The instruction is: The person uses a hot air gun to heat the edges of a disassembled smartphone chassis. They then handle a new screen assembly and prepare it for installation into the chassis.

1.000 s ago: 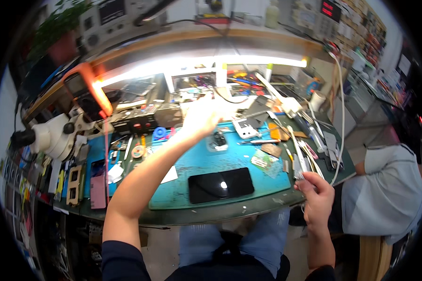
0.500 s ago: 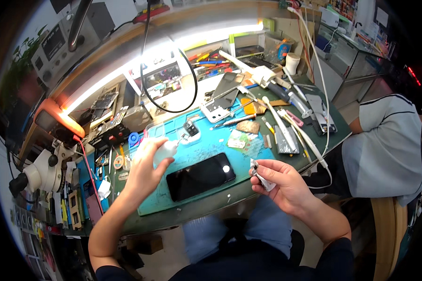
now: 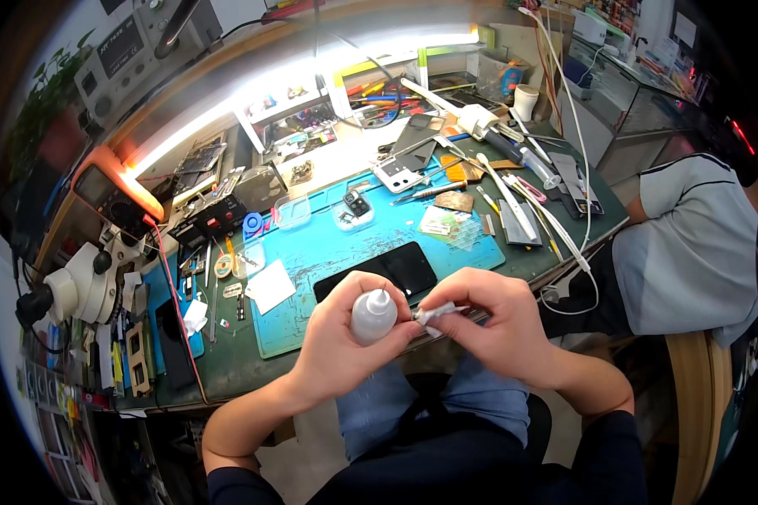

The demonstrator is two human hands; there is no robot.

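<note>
A translucent white squeeze bottle (image 3: 374,316) with a pointed nozzle stands upright in my left hand (image 3: 328,349), its fingers wrapped round it. Between the thumb and fingers of my right hand (image 3: 501,328) is a crumpled white and grey wad (image 3: 440,315), perhaps tissue or cloth. My left fingertips meet the wad's near end, and the two hands are almost touching. Beyond them a black phone (image 3: 404,268) lies face up on the blue work mat (image 3: 312,252), partly hidden by my hands.
A white paper square (image 3: 270,286) lies on the mat's left. Behind are a clear box of small parts (image 3: 354,210) and a phone back housing (image 3: 398,174). Tools and white cables (image 3: 556,231) crowd the right. An orange multimeter (image 3: 114,198) stands left; another person (image 3: 691,236) sits at right.
My left hand has come back from over the mat with the bottle, beside my right hand. The right hand has shifted slightly left. The white paper square, hidden before, now shows.
</note>
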